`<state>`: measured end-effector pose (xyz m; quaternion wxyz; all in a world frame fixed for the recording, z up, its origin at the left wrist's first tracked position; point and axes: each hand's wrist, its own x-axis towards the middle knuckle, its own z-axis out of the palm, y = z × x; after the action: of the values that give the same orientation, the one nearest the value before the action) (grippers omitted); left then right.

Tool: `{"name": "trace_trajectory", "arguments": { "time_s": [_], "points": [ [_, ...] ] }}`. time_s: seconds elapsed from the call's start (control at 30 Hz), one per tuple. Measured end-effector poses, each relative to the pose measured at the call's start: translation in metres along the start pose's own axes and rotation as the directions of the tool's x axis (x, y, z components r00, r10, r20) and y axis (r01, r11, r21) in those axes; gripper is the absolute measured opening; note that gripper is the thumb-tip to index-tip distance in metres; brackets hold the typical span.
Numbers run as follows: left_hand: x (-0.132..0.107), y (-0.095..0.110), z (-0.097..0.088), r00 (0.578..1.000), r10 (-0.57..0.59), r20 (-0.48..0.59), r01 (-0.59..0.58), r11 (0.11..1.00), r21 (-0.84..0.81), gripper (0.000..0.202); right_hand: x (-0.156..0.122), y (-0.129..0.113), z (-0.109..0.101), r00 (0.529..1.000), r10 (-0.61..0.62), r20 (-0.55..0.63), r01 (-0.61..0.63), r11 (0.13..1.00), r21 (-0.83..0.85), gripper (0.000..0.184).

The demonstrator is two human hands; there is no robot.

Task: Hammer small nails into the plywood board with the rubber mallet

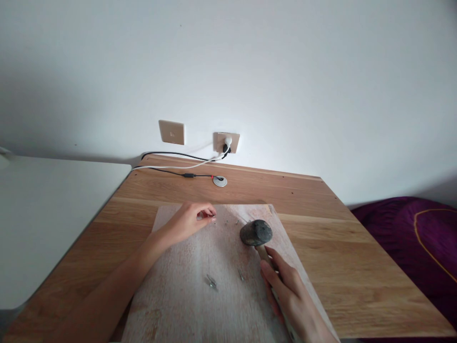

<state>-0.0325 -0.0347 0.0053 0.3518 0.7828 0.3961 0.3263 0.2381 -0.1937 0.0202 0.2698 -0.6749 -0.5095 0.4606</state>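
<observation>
My right hand (282,276) is wrapped round the handle of a mallet (256,232) with a dark, barrel-shaped head, held above the right part of a whitish wooden board (178,305). Near the board's far edge, my left hand (194,216) is closed in a pinch, with thumb and forefinger round what looks like a small nail (214,216). Just right of those fingertips, a few small nails (226,222) stand in the board in a row. A small heap of loose nails (211,282) lies mid-board, and another nail (241,275) lies nearer the mallet.
The board rests on a wooden table (321,247) against a white wall. Black and white cables (171,166) run along the back to a wall socket (226,143) and a round cable hole (219,181). A white surface (53,214) adjoins at left; purple fabric (403,238) lies at right.
</observation>
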Motion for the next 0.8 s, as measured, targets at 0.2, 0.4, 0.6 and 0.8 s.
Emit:
{"name": "trace_trajectory", "arguments": {
  "time_s": [0.2,0.4,0.6,0.8],
  "points": [
    [-0.0003,0.0029,0.0023,1.0,0.009,0.02,-0.009,1.0,0.014,0.006,-0.0008,-0.0057,-0.0016,1.0,-0.021,0.013,0.021,0.999,-0.025,0.076],
    [-0.0007,0.0048,-0.0003,1.0,0.014,0.024,-0.015,0.999,0.037,0.007,-0.0017,-0.0037,-0.0011,1.0,-0.001,-0.002,0.001,1.0,0.011,0.07],
    [-0.0012,0.0036,0.0001,0.999,0.011,0.034,-0.011,1.0,0.014,0.009,-0.0017,-0.0006,-0.0005,1.0,0.008,-0.009,-0.008,1.0,0.012,0.073],
    [-0.0014,0.001,0.0025,1.0,0.012,0.016,-0.012,1.0,0.003,0.007,-0.0017,-0.0033,-0.0001,1.0,-0.004,-0.005,0.004,1.0,0.012,0.075]
  ]
}}
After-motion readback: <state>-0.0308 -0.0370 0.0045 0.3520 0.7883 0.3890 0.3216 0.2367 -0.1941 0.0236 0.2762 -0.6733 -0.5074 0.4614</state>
